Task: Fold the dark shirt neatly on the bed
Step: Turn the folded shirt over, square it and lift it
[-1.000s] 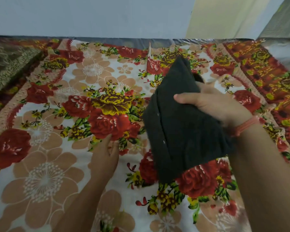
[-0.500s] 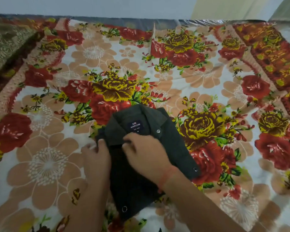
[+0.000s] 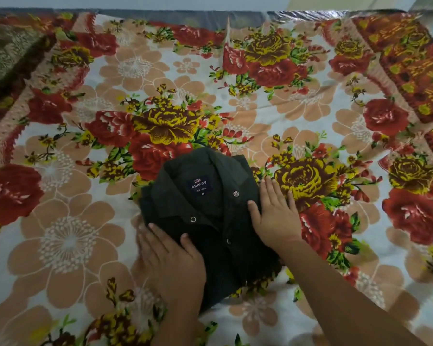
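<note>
Where the shirt is: the dark shirt [image 3: 210, 236] sits folded into a compact packet on the bed [image 3: 85, 221], on the near side and roughly centre. The collar [image 3: 178, 188] is on top and points away from me, with the brand label [image 3: 200, 185] showing.
Left hand: my left hand [image 3: 170, 258] lies flat on the packet's left edge, fingers straight, thumb on the cloth, gripping nothing.
Right hand: the right hand [image 3: 275, 216] is flat too, fingers spread. The palm is on the right edge, the fingertips spill onto the sheet, and nothing is held.
Step, I reckon: final squaring-up and pressing flat. The fold itself looks basically done.
How I'd do it well: keep the palms flat and nudge both sides inward evenly so the edges run straight. No pinching, since that'd drag the layers underneath. I'd smooth from the collar toward the near edge. The near right corner looks a bit ragged, so I'd tuck that in.
Watch out: the bed looks soft, so pushing hard on one side could skew the packet.
Count: one shirt, one label, two hands. I can plainly see three snaps [image 3: 236, 193] on the front. There may be a fourth at the near edge, but it's too small to call.
</note>
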